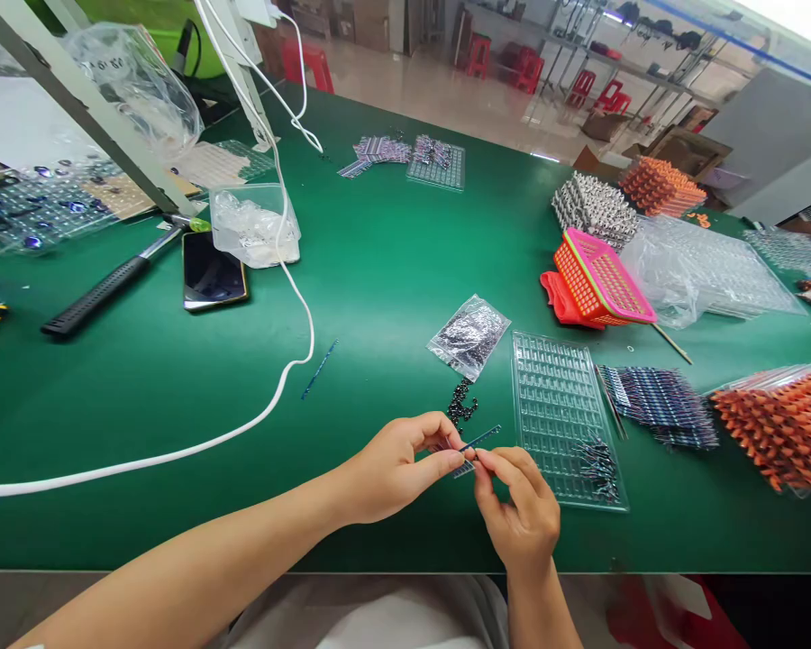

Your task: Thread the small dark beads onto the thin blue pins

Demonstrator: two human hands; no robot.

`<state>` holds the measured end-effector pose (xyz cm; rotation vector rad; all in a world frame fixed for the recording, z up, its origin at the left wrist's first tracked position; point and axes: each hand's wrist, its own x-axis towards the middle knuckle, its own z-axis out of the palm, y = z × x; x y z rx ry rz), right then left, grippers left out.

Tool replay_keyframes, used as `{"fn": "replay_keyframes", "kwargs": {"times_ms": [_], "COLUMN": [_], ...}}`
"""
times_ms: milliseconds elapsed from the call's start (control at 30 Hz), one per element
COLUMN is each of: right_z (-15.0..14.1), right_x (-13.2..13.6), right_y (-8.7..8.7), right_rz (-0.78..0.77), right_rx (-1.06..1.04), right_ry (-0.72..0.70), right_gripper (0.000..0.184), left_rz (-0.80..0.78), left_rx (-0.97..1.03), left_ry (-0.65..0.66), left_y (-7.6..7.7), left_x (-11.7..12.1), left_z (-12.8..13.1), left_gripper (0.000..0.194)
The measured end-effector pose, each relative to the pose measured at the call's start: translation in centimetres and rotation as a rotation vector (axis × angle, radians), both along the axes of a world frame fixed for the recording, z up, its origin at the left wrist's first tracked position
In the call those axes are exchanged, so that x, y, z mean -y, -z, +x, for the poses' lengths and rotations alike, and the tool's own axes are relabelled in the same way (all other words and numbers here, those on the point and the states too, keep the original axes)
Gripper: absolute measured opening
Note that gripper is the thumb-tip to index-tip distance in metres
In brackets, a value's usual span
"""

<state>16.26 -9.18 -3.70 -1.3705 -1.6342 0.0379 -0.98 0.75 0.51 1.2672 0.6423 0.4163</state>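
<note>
My left hand [412, 464] pinches a thin dark blue strip [483, 437] between thumb and fingers. It slants up to the right, and more narrow strips show under the fingertips. Close beside it, my right hand [522, 509] has thumb and forefinger pressed together on something tiny at the strip, too small to make out. Small black beads [460, 406] lie loose just beyond my hands, below a clear bag of beads [471, 335]. To the right, a clear ribbed tray [554, 397] carries a heap of thin dark pieces [598, 469] at its near right corner.
Right: a bundle of blue strips [659, 406], stacked orange pieces [777, 424] and a pink basket [608, 279]. Left: a white cable [176, 460] crosses the green table, near a hammer [101, 296], a phone [214, 270] and a plastic tub [257, 252]. One strip [320, 370] lies alone.
</note>
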Motion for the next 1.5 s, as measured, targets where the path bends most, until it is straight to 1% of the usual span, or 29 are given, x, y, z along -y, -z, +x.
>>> {"fn": "replay_keyframes", "kwargs": {"times_ms": [167, 400, 533, 633, 700, 800, 967, 1200, 1367, 1500], "right_z": [0.0, 0.0, -0.2, -0.4, -0.5, -0.6, -0.5, -0.5, -0.4, -0.4], "right_x": [0.0, -0.2, -0.2, -0.1, 0.1, 0.3, 0.5, 0.6, 0.7, 0.8], "right_y": [0.0, 0.1, 0.0, -0.3, -0.5, -0.7, -0.7, -0.8, -0.7, -0.7], "right_rz": [-0.008, 0.016, 0.034, 0.013, -0.049, -0.146, -0.195, -0.183, -0.197, -0.216], "right_rx": [-0.001, 0.049, 0.064, -0.005, -0.098, -0.243, -0.354, -0.355, -0.373, -0.390], "right_ry": [0.010, 0.028, 0.051, 0.065, 0.080, 0.097, 0.090, 0.064, 0.052, 0.041], "right_gripper": [0.035, 0.030, 0.026, 0.022, 0.018, 0.010, 0.008, 0.008, 0.009, 0.009], "left_rz": [0.002, 0.049, -0.030, -0.159, -0.241, -0.303, -0.350, -0.355, -0.374, -0.359], "left_rx": [0.002, -0.022, 0.014, 0.065, 0.097, 0.114, 0.126, 0.119, 0.138, 0.145], "left_ry": [-0.009, -0.004, -0.021, -0.056, -0.092, -0.145, -0.203, -0.227, -0.238, -0.239], "left_y": [0.0, 0.0, 0.3, 0.5, 0.6, 0.7, 0.8, 0.7, 0.8, 0.8], "left_x": [0.0, 0.0, 0.0, 0.2, 0.4, 0.7, 1.0, 1.3, 1.3, 1.3], "left_z": [0.1, 0.0, 0.1, 0.5, 0.8, 1.3, 1.6, 1.5, 1.5, 1.5], "left_gripper": [0.018, 0.016, 0.019, 0.026, 0.031, 0.036, 0.034, 0.032, 0.034, 0.032]}}
